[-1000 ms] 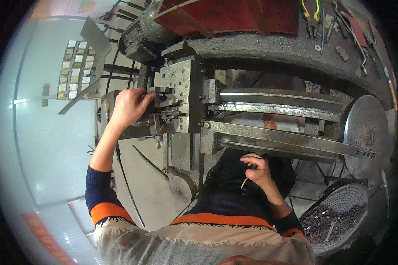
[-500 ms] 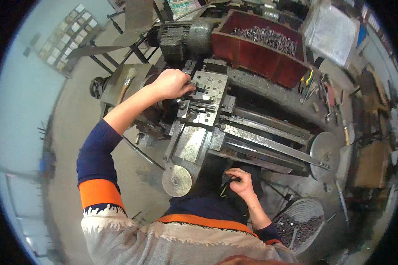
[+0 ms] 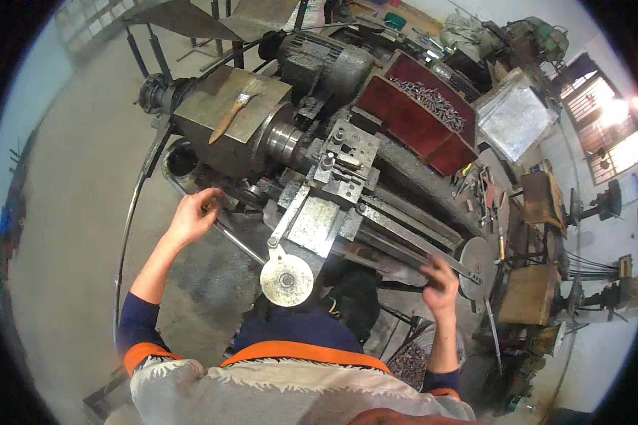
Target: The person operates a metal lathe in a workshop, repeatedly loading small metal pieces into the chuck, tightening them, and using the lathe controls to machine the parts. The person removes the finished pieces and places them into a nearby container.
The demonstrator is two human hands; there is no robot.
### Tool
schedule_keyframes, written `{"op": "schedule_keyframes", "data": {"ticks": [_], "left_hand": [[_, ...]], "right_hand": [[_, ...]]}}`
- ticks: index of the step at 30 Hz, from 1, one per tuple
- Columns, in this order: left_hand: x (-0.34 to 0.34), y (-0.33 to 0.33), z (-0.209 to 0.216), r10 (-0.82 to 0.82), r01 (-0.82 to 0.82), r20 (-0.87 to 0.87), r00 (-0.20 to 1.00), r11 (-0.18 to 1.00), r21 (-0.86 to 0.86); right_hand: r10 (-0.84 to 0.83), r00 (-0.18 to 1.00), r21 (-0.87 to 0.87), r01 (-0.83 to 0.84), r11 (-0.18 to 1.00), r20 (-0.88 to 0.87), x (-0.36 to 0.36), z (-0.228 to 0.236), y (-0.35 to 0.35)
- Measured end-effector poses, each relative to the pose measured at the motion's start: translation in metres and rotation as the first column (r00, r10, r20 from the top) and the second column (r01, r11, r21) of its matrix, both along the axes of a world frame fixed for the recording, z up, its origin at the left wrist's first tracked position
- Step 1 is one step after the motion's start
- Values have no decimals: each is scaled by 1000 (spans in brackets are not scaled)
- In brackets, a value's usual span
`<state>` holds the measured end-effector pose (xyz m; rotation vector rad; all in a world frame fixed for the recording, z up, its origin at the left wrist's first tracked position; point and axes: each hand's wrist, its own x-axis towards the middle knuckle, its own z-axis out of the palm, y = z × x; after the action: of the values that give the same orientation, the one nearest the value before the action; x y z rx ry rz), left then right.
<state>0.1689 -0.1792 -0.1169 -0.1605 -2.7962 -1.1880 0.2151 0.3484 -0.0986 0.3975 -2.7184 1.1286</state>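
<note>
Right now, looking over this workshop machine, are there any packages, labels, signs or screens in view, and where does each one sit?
No screen, sign or label can be made out.
Red bin: behind the lathe, a long open metal box of small dark metal parts.
Sack: far top, pale and lumpy, on clutter.
Brown boxes: right of the machine, plain squarish shapes; their material is unclear.

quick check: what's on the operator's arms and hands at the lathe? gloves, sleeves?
No gloves: left hand and right hand are both bare. Sleeves are dark navy, pushed up toward the elbows, each ending in a wide orange cuff band. Forearms bare. No watch, rings or markings visible.
</note>
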Motion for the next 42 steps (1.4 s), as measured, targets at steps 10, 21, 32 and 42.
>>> {"op": "schedule_keyframes", "data": {"ticks": [10, 21, 32, 42], "left_hand": [[-38, -7, -40, -126, 137, 68, 990, 970, -202], [-43, -3, -37, 18, 39, 178, 984, 948, -315], [-48, -11, -63, 9, 18, 146, 989, 984, -180], [-72, -45, -101, -115, 130, 300, 947, 991, -30]], "right_hand": [[123, 981, 364, -62, 929, -148, -120, 76, 8], [-193, 978, 374, 150, 915, 81, -245, 111, 10], [-71, 976, 272, 126, 954, -205, -220, 96, 54], [-420, 846, -79, 468, 880, 329, 90, 34, 109]]}}
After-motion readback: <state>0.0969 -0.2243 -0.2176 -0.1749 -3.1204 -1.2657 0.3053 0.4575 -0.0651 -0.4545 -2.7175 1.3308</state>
